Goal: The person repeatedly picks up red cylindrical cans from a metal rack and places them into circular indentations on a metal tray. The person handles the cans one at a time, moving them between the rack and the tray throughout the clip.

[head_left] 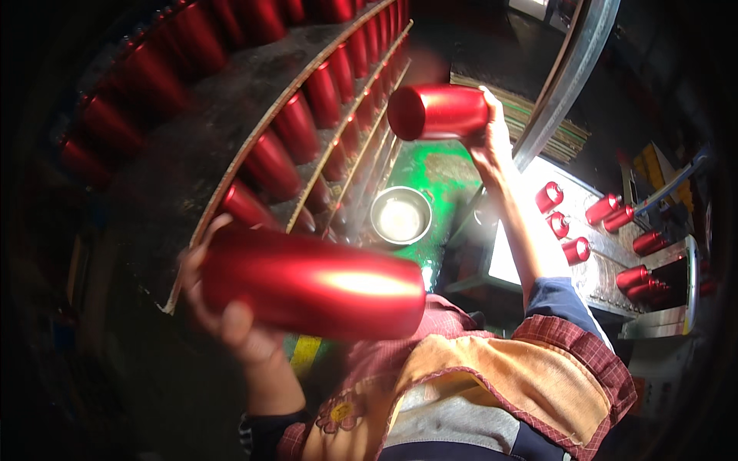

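Closest in, the left hand (231, 323) is clenched around a red can (311, 284), thumb on the near side and fingers wrapped behind it. This can lies almost level across the lower middle of the view, just above the person's plaid shirt (461, 361). It is a smooth metallic cylinder with a glossy, deep red skin and a bright streak of reflected light along its length; motion blur softens its edges.

Farther out, the right hand (492, 134) grasps a second can (438, 112) from its far end, holding it up with the closed, rounded base turned toward the left. It has the same shiny red finish, with a darker, flatter red on the end face. The two cans are well apart.

Between and below them sits a steel bowl (400, 216) on a green surface (446, 173).

To the left, cardboard sheets (254, 138) carry rows of more red cans (273, 165) lying side by side, stacked in layers that curve off toward the top edge. On the right, a metal table (607, 253) holds several smaller red pieces (550, 197), spread apart from each other
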The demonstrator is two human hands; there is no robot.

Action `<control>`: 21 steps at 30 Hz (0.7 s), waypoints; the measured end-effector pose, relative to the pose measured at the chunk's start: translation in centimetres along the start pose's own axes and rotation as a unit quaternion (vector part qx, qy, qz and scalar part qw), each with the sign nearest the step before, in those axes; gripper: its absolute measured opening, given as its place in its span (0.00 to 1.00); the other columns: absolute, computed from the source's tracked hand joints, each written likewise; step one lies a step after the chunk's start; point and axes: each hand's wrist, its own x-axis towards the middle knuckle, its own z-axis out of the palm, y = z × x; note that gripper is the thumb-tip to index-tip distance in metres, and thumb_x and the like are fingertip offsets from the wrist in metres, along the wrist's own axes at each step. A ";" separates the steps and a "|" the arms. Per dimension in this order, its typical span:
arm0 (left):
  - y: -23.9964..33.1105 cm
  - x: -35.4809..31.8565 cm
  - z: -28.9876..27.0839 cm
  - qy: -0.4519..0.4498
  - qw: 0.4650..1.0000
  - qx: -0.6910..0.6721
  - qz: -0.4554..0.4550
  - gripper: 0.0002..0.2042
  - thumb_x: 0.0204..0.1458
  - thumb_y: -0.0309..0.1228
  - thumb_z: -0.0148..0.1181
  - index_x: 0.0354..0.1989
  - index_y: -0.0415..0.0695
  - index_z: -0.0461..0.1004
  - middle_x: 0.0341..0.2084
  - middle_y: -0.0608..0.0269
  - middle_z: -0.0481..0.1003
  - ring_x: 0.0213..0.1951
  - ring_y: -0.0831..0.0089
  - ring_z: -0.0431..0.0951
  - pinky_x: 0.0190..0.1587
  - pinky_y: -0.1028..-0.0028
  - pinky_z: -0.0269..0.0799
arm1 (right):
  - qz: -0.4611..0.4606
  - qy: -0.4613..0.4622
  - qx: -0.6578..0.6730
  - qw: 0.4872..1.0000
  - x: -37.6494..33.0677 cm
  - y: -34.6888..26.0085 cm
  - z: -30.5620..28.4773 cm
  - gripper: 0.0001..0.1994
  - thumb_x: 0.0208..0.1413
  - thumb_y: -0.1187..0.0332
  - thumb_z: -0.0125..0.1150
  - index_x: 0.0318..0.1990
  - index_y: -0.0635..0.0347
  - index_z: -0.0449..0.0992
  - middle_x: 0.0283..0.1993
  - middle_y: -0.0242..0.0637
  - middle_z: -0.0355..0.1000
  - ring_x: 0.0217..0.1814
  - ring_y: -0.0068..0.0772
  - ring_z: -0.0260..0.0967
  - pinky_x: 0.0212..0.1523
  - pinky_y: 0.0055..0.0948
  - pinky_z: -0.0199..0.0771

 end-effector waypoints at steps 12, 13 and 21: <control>-40.6 1.6 8.0 0.083 0.845 -0.300 -0.434 0.20 0.60 0.47 0.51 0.50 0.45 0.74 0.40 0.55 0.78 0.39 0.60 0.80 0.40 0.60 0.79 | 0.371 0.171 0.283 0.868 14.2 9.8 -11.6 0.27 0.52 0.44 0.64 0.54 0.49 0.71 0.54 0.41 0.70 0.56 0.53 0.68 0.53 0.61 0.77; -43.2 1.9 8.1 0.127 0.763 -0.404 -0.488 0.22 0.60 0.50 0.50 0.50 0.45 0.74 0.42 0.54 0.79 0.37 0.59 0.81 0.34 0.61 0.82 | 0.350 0.174 0.256 0.884 15.2 10.6 -12.2 0.29 0.53 0.40 0.61 0.54 0.51 0.71 0.55 0.46 0.69 0.56 0.58 0.67 0.53 0.64 0.76; -52.0 3.5 8.2 0.144 0.493 -0.691 -0.508 0.30 0.50 0.59 0.54 0.53 0.48 0.74 0.49 0.48 0.74 0.48 0.33 0.71 0.41 0.44 0.82 | 0.400 0.024 0.322 0.858 18.6 13.7 -14.4 0.25 0.53 0.43 0.63 0.48 0.52 0.77 0.52 0.43 0.73 0.56 0.62 0.66 0.46 0.51 0.83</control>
